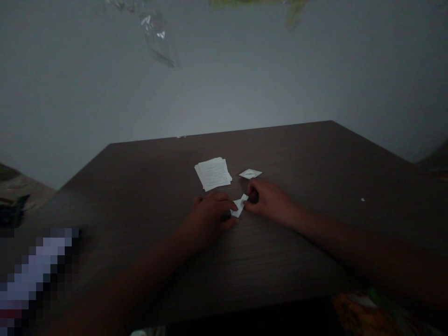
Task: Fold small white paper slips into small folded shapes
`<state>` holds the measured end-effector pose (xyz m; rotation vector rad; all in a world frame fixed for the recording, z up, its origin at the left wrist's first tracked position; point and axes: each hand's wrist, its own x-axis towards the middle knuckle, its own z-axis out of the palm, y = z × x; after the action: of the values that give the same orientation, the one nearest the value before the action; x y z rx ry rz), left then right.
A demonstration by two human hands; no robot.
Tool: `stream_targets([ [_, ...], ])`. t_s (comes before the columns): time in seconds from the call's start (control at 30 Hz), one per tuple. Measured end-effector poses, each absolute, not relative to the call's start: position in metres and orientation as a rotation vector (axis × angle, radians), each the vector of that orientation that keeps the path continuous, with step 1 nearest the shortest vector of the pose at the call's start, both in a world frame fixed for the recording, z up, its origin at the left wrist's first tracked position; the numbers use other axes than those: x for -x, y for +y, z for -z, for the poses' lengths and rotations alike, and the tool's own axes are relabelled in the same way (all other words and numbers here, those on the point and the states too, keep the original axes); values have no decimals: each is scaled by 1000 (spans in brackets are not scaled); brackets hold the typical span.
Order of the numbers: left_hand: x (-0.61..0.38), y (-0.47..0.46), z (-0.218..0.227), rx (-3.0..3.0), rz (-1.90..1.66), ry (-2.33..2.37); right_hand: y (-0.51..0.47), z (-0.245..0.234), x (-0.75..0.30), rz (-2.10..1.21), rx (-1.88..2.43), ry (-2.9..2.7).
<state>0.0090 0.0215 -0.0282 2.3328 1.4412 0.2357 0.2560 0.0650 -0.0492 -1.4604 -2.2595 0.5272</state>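
Between my hands, low over the dark table, is a small folded piece of white paper. My left hand grips its left side, with fingers and thumb closed on it. At the paper's upper right corner, my right hand has its thumb and bent forefinger by the edge; whether they pinch it is hard to make out. A diamond-shaped folded paper lies just beyond my right hand. Beyond my left hand is a loose stack of printed paper sheets.
The brown table reaches back to a pale wall. A tiny white scrap lies on the right. A pixelated, screen-like object is at the left edge. Clear plastic hangs on the wall.
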Motion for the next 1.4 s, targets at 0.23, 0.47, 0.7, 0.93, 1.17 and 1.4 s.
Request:
stream_targets([
  [0.23,-10,16,27,-2374,-257,1439,87,49,-266,-483,1498,-2230],
  [0.47,-12,21,31,-2422,-220,1409,83,50,-272,-476,1344,-2242],
  [0.7,-12,23,36,-2397,-197,1428,72,48,-267,-579,1103,-2490],
  [0.93,-11,25,38,-2387,-204,1329,71,48,-262,-544,1128,-2518],
  [1.17,-13,27,35,-2355,-216,1359,73,47,-258,-558,1105,-2530],
  [1.4,-15,24,39,-2362,-214,1400,66,41,-258,-591,1086,-2573],
])
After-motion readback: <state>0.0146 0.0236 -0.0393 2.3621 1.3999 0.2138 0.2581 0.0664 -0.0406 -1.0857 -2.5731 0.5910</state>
